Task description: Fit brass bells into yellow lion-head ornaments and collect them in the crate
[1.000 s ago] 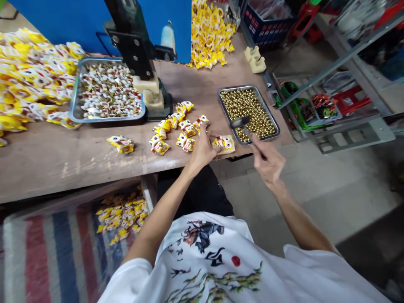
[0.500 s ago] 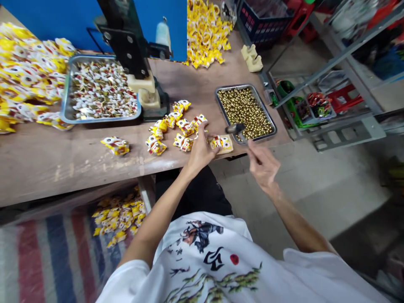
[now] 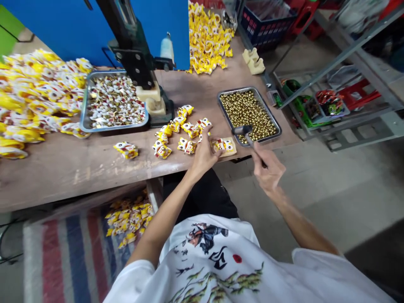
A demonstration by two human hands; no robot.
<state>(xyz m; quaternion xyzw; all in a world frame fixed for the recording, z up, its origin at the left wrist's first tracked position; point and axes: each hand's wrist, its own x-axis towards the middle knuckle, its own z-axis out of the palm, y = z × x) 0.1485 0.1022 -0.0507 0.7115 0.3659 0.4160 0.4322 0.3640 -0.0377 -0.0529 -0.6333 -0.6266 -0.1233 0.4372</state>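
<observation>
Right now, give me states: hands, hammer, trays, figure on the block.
Left hand: open, thumb and forefinger apart.
Right hand: closed on the hammer.
Hammer: held by its handle.
Right tray: filled with gold beads.
Left tray: filled with small parts.
Figure: lying on the pale block.

The small yellow-and-white figure [image 3: 223, 145] with red patches lay on a pale block [image 3: 231, 152]; the dark-headed hammer [image 3: 248, 136] slanted just right of it, apart.

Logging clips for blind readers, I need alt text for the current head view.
Right hand gripping a hammer near a metal tray of gold beads, left hand beside a yellow-and-white figure on a pale block. More figures lie on the workbench.
</observation>
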